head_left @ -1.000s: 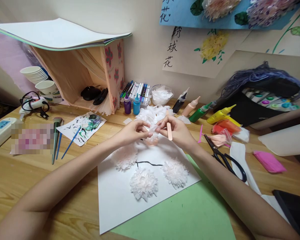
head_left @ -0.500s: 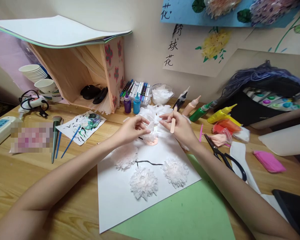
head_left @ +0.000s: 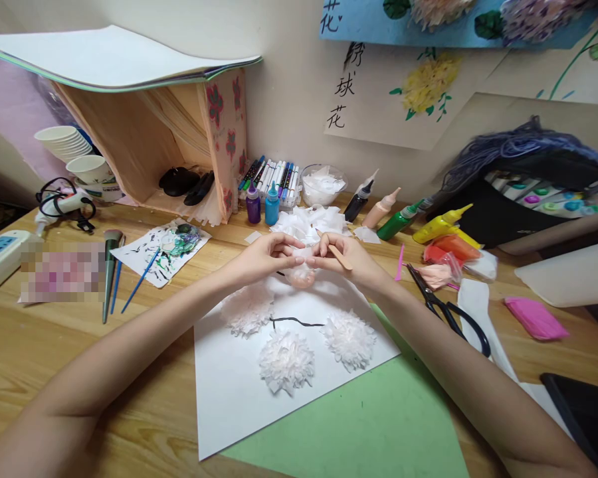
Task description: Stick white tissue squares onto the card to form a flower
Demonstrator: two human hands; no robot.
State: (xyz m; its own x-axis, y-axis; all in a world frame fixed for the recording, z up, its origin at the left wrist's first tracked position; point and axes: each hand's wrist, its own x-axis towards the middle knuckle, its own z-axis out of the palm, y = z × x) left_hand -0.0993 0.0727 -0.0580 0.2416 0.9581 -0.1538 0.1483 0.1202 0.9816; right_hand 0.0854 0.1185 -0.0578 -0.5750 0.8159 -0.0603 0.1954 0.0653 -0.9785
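My left hand and my right hand meet over the far part of a white sheet. Between their fingertips they pinch a small piece of white tissue paper. A flat wooden craft stick is also tucked in my right fingers. Just below lies a peach clay patch, partly covered by tissue. On the sheet sit ruffled white tissue flowers, one at the front, another at the right, a third at the left. A black line runs between them. Loose tissue squares are heaped behind my hands.
Paint bottles, markers and a glass bowl line the back. Black scissors lie right, near a pink packet. Paintbrushes and a paint-smeared paper are left. Green card lies under the sheet.
My hands have come together, the right moving slightly left and down, so both now pinch the tissue. The wooden stick has swung from upright to slanted.
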